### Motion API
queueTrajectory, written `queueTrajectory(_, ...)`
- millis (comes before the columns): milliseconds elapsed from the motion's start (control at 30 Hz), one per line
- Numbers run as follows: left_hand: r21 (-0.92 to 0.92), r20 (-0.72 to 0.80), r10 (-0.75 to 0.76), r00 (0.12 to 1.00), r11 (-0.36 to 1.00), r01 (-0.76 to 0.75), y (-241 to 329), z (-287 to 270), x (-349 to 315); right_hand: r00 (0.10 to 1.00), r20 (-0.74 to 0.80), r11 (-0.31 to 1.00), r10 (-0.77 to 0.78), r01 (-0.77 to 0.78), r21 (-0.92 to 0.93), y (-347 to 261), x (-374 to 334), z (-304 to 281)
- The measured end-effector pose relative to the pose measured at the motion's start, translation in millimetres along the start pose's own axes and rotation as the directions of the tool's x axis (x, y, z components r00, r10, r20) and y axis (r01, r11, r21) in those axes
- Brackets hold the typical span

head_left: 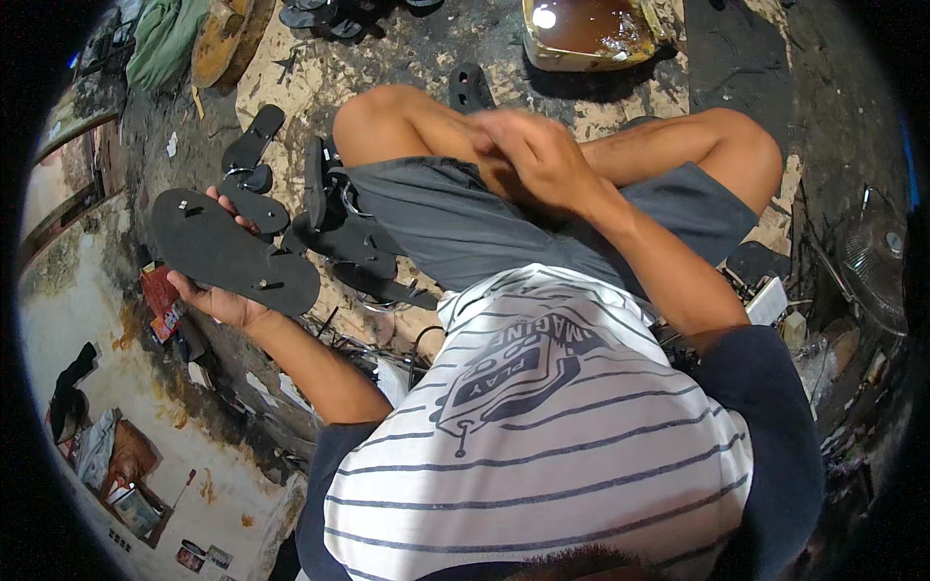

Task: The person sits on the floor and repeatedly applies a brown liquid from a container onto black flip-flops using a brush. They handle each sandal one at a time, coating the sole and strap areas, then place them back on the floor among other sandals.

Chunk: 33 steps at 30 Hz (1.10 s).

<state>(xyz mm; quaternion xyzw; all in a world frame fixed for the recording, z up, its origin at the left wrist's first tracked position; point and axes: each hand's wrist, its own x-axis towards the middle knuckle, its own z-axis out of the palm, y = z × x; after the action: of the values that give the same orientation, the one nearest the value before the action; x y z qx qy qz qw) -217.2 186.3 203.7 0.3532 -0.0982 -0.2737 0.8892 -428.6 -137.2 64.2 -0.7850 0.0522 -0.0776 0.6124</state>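
Observation:
A black sandal sole (228,252) with small metal pieces on its face is gripped in my left hand (218,298), out to the left. Fingers show past its far edge and the thumb lies at its near edge. My right hand (531,145) is over my crossed legs, close to the shin. Motion smears its fingers, so whether anything is between them cannot be made out. Beyond the held sole lie more black sandals (256,137). Beside my left thigh is a pile of dark footwear pieces (354,239).
A pale tub (557,60) of brown liquid stands ahead on stained cardboard (407,58). A black footwear piece (470,89) lies before my shins. At the right are a fan (872,247) and a white box (767,302). A stained wall (92,290) borders the left.

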Motion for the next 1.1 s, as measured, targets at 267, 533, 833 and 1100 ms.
queueTrajectory(267,-0.032,0.033,-0.008,0.999,0.999,0.009,-1.1,6.1,3.2,0.998,0.049,0.919,-0.036,0.053,-0.390,22.6,28.9,50.2)
queueTrajectory(533,-0.030,0.024,-0.015,1.000,0.999,0.016,-0.6,-5.1,6.2,0.995,0.093,0.941,0.043,-0.009,-0.338,16.4,18.9,38.5)
queueTrajectory(833,-0.025,0.033,-0.007,0.999,1.000,0.008,3.6,2.1,6.0,0.992,0.059,0.928,0.108,-0.079,-0.364,25.7,7.9,35.5)
queueTrajectory(1100,-0.037,0.046,-0.033,0.998,0.999,0.035,-1.7,2.5,14.2,0.974,-0.205,0.988,-0.092,0.064,-0.138,40.3,65.6,2.4)
